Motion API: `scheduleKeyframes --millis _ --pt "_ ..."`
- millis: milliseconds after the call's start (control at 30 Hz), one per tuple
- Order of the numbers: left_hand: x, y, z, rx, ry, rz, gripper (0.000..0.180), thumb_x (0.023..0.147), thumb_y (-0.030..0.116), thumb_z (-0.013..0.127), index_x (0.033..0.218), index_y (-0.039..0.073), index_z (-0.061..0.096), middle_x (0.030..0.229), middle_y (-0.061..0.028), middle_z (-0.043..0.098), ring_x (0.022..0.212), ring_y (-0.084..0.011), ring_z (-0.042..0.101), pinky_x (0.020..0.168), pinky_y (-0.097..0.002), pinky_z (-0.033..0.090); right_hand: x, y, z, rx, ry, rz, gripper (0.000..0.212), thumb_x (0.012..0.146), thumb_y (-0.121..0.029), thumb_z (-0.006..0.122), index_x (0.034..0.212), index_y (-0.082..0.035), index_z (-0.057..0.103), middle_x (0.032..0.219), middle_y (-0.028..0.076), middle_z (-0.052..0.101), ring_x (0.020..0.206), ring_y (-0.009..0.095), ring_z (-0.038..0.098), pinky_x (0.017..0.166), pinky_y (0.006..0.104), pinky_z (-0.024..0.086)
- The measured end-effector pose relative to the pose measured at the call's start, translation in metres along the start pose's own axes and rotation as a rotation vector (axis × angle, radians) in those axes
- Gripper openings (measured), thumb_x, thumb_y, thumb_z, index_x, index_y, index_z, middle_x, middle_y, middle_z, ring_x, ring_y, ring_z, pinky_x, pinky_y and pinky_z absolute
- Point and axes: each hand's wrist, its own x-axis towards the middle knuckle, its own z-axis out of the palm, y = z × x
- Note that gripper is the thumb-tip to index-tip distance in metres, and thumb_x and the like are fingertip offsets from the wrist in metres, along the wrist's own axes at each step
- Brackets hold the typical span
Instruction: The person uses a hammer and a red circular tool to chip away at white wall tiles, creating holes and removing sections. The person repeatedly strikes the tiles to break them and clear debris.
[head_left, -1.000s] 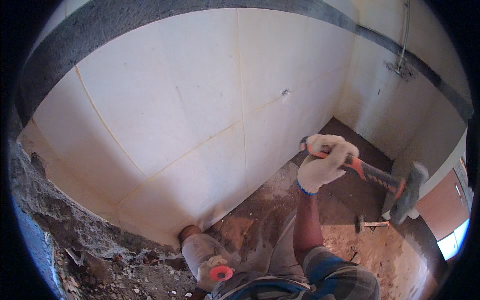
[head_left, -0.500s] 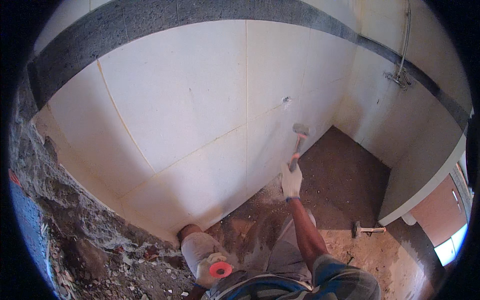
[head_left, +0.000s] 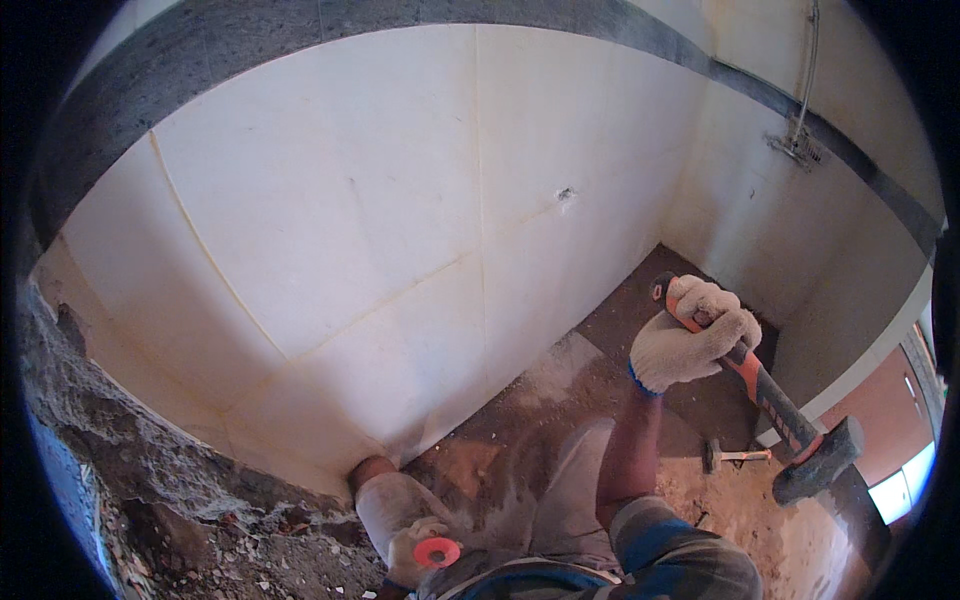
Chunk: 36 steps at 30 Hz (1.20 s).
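My right hand (head_left: pixel 690 335), in a knitted work glove, is closed around the black-and-orange handle of a club hammer (head_left: pixel 818 460). The hammer is raised at the right, its heavy grey head tilted down and away from the wall. Low in the view, my left hand (head_left: pixel 415 553), also gloved, rests by my left leg. It is closed on what looks like a chisel with a round red guard (head_left: pixel 437 552), seen end-on; its shaft is hidden. The pale panelled wall (head_left: pixel 390 200) stands in front, with a small chipped spot (head_left: pixel 565 194) in it.
A second hammer (head_left: pixel 737 456) with a light handle lies on the floor at the right. Broken masonry (head_left: pixel 150 430) and rubble (head_left: pixel 260 560) are at the lower left. A pipe fitting (head_left: pixel 795 150) juts from the right wall. A brown cabinet (head_left: pixel 880 410) stands beyond the partition.
My right hand has swung the club hammer away from the wall, to the right and up toward me. My left hand has barely moved. The view has shifted slightly.
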Motion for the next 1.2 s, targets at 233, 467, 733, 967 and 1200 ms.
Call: scheduleKeyframes --millis 233,467,733,967,1200 --pt "-0.003 0.026 -0.009 0.311 0.02 0.179 0.038 0.086 0.027 0.084 0.118 0.009 0.076 0.128 -0.0113 0.073 0.122 -0.0295 0.071 0.103 -0.0458 0.058 -0.112 0.106 -0.025 -0.527 -0.144 1.141 0.025 0.105 -0.029 0.065 0.109 -0.005 0.059 0.084 0.008 0.064 0.07 0.019 0.064 0.063 0.0376 0.057" --pt "0.004 0.042 -0.01 0.377 0.01 0.056 0.041 0.079 0.033 0.092 0.113 0.016 0.077 0.124 -0.0097 0.075 0.115 -0.034 0.073 0.094 -0.0438 0.06 -0.172 0.074 -0.172 -0.891 -0.429 1.052 0.022 0.101 -0.025 0.075 0.096 -0.007 0.063 0.068 -0.004 0.056 0.054 0.009 0.053 0.049 0.0314 0.044" --pt "0.002 0.038 -0.01 0.432 0.024 0.16 0.04 0.082 0.037 0.092 0.113 0.016 0.077 0.125 -0.01 0.075 0.11 -0.0333 0.075 0.089 -0.0452 0.061 -0.097 -0.019 -0.128 -0.6 -0.298 0.766 0.013 0.108 -0.011 0.068 0.101 -0.008 0.058 0.072 0.001 0.056 0.058 0.011 0.056 0.054 0.0329 0.05" --pt "0.005 0.024 -0.012 0.347 0.072 0.283 0.043 0.079 0.034 0.09 0.116 0.017 0.076 0.129 -0.0079 0.075 0.105 -0.0333 0.076 0.088 -0.0441 0.06 0.016 0.015 -0.013 0.045 -0.064 -0.018 0.022 0.114 -0.028 0.062 0.106 -0.013 0.049 0.078 0.006 0.058 0.062 0.021 0.06 0.054 0.0402 0.055" --pt "0.001 0.035 -0.01 0.354 0.061 0.223 0.041 0.08 0.034 0.089 0.116 0.018 0.076 0.131 -0.0081 0.074 0.106 -0.0327 0.076 0.09 -0.0454 0.06 -0.119 0.106 -0.016 -0.471 -0.024 0.973 0.018 0.107 -0.018 0.062 0.117 -0.01 0.05 0.072 0.001 0.056 0.054 0.015 0.056 0.048 0.0344 0.045"
